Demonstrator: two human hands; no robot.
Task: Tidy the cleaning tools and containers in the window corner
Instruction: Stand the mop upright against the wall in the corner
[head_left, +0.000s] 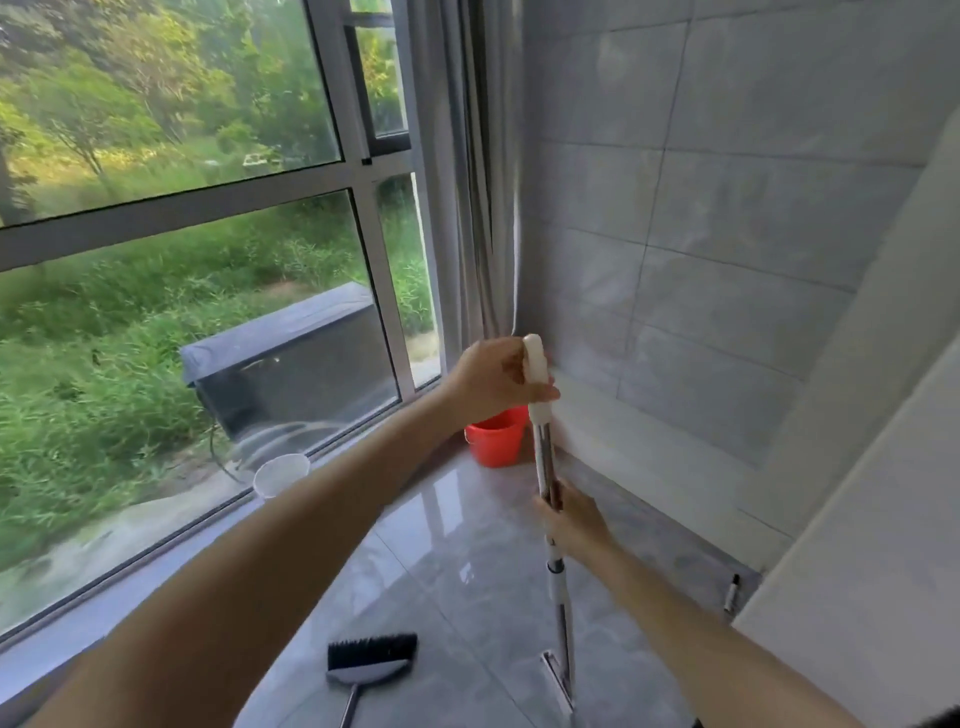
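I hold a mop (545, 452) with a metal pole and a white top grip nearly upright in front of the window corner. My left hand (496, 382) is closed around the white grip at the top. My right hand (574, 519) grips the metal pole lower down. The mop's flat head rests on the floor at the bottom of the frame. An orange bucket (496, 439) stands in the corner behind the pole. A clear plastic cup (280, 474) sits by the window rail. A black-bristled brush (371, 657) with a grey head lies on the floor.
Glossy grey floor tiles (467, 545) run up to the large window (182, 312) on the left and the tiled wall (701, 260) on the right. A grey curtain (467, 182) hangs in the corner. A dark pen-like object (731, 595) lies at the wall's foot.
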